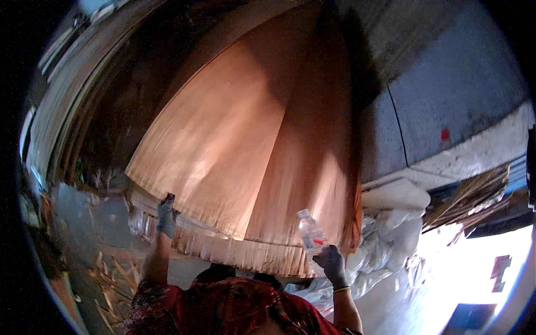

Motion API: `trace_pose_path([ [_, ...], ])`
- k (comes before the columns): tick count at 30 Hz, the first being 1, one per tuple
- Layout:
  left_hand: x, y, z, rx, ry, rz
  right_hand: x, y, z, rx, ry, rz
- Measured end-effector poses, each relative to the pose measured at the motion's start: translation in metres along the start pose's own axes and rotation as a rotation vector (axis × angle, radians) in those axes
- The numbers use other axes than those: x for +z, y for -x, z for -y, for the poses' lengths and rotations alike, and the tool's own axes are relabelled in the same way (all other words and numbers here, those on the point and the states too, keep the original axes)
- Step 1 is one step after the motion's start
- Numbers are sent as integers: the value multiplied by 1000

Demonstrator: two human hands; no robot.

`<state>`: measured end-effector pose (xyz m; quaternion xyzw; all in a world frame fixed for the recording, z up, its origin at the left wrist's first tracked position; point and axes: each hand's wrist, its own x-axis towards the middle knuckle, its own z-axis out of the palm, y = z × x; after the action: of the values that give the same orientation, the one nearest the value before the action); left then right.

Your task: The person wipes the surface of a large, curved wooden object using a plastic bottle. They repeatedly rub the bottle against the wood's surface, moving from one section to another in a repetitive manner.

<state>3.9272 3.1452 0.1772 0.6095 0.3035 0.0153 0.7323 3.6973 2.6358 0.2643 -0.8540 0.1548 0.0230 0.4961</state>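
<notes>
My left hand [166, 216], in a grey glove, is closed at the near edge of a thin, light-brown wood veneer sheet [215, 151], left of its middle. The sheet lies on top of a thick stack of similar sheets [273, 258], whose layered edges face me. A darker reddish-brown sheet [301, 167] lies along its right side. In my right hand [331, 264], also gloved in grey, is a clear plastic bottle [311, 230] with a red mark, tilted over the stack's near right edge. What the bottle contains cannot be made out.
Crumpled clear plastic sheeting [385, 240] sits right of the stack. Beyond it stands a grey wall [441, 106] with a dark line running down it. Wood strips [114, 279] litter the floor at lower left. More stacked wood [474, 195] shows at far right, near a bright opening.
</notes>
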Motion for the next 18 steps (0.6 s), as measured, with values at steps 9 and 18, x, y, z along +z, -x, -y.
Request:
trace_pose_path([
  [9,-22,-53,104,-247,519,-32,-138,-193,122,-221,1081,-130],
  [18,-40,-39,126,-13,-269,-12,-200,-291,202,-330,1227,-490],
])
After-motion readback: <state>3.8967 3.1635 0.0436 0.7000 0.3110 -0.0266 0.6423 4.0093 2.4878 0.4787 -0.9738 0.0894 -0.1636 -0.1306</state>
